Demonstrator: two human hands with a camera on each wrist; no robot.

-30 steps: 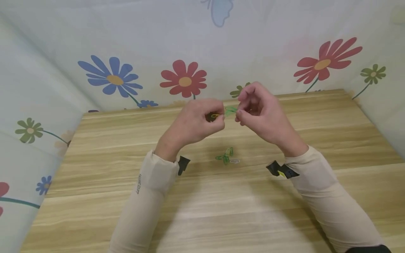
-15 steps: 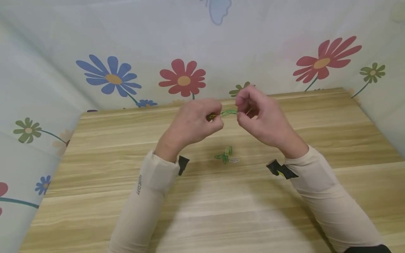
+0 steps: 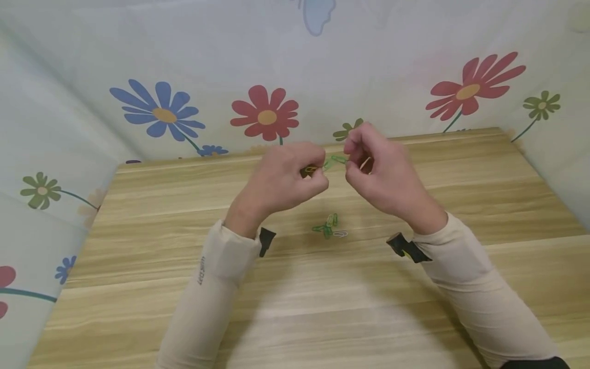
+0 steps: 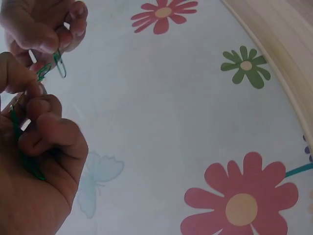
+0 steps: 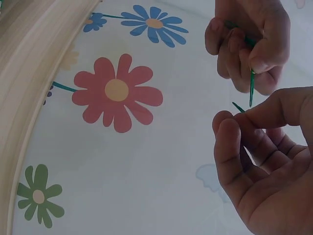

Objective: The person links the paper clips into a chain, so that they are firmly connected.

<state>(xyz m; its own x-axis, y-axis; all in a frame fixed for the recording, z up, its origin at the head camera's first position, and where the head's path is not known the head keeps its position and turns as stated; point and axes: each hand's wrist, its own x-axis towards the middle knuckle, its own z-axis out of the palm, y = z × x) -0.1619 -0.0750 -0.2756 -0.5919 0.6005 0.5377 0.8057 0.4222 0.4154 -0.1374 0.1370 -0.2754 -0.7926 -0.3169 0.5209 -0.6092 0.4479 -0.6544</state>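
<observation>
Over the far part of the table, my left hand pinches a green paper clip between thumb and forefinger. A yellow paper clip shows inside its curled fingers, and in the left wrist view another green clip lies along the palm. My right hand pinches a separate green paper clip by one end, its other end pointing at the left hand. In the right wrist view the tips of the right clip and the left clip stand close together with a small gap.
A small pile of paper clips, green, yellow and a pale one, lies on the wooden table below the hands. A flower-printed curtain stands behind the table's far edge and along its sides.
The green clips overlapped between the hands half a second ago; now they show apart. Both hands have barely shifted, and the pile stays put.
</observation>
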